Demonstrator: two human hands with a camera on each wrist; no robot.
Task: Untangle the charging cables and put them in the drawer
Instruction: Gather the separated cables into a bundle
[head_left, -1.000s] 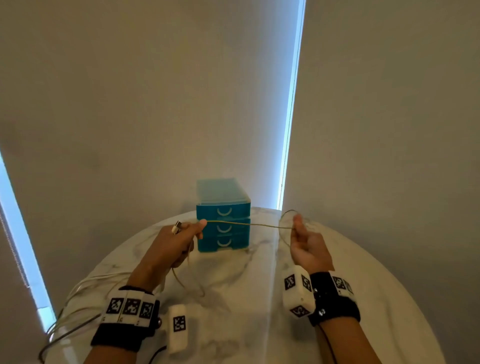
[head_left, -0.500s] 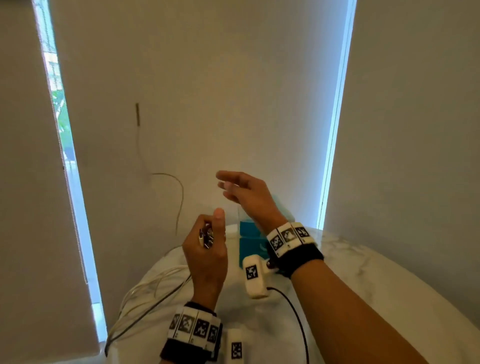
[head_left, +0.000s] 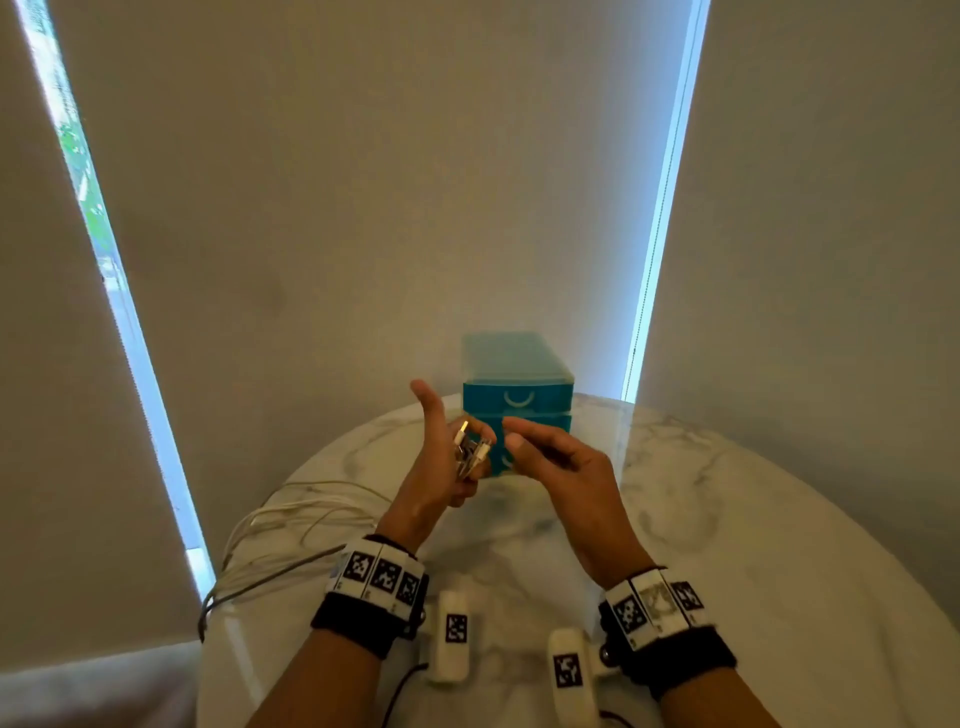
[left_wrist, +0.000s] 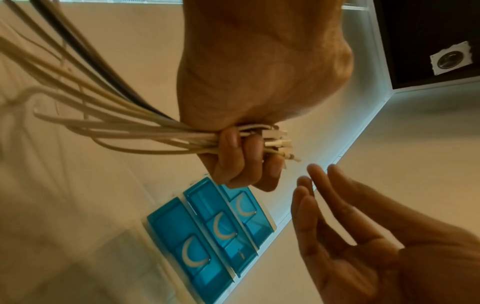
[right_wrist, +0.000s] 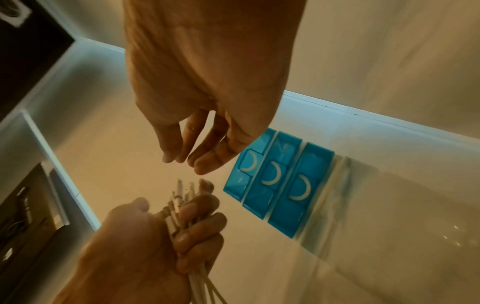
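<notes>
My left hand (head_left: 447, 457) grips a bundle of several white charging cables (left_wrist: 145, 131) just behind their plug ends (head_left: 470, 449), thumb raised. The same plug ends (right_wrist: 179, 197) poke out above its curled fingers (right_wrist: 197, 222). The cables trail left over the table edge (head_left: 291, 525). My right hand (head_left: 540, 452) hovers close to the plugs, fingers (right_wrist: 207, 160) relaxed and holding nothing. The blue drawer unit (head_left: 517, 395) with three closed drawers (left_wrist: 207, 228) stands right behind both hands.
The round marble table (head_left: 727, 545) carries the drawer unit at its far edge. Grey blinds (head_left: 363, 208) hang close behind it, with bright window slits at left and right. A dark cable runs among the white ones (left_wrist: 85, 59).
The single cable stretched between both hands is gone. The left hand now holds the plug ends bundled together, and the right hand has come down from its raised position to beside them.
</notes>
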